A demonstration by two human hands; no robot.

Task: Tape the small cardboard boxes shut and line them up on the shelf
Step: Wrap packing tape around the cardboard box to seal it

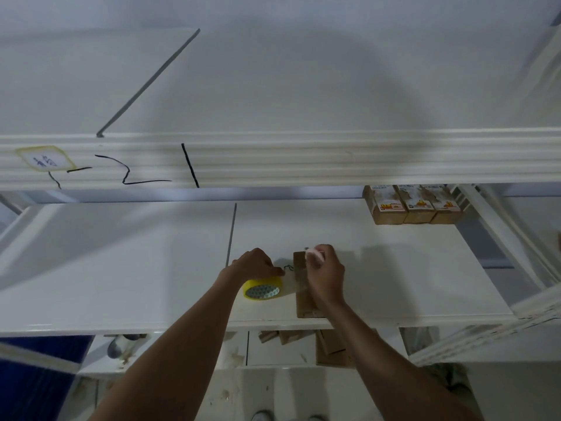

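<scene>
A small brown cardboard box [303, 302] lies lengthwise on the white middle shelf [409, 284]. My left hand [255, 264] grips a yellow tape roll [263, 287] just left of the box, and a clear strip of tape stretches from the roll across the box top. My right hand [324, 275] is over the box and holds a small pinkish-white object [314, 253] at its far end; its kind is too blurred to tell. Three taped boxes [414, 205] stand side by side at the shelf's back right.
An upper shelf beam [273, 159] with black marker lines and a yellow-edged label [45, 158] hangs right above the work area. Loose cardboard pieces [303, 338] lie on the lower shelf. White shelf posts [501, 235] stand at right, blue fabric [33, 384] at lower left.
</scene>
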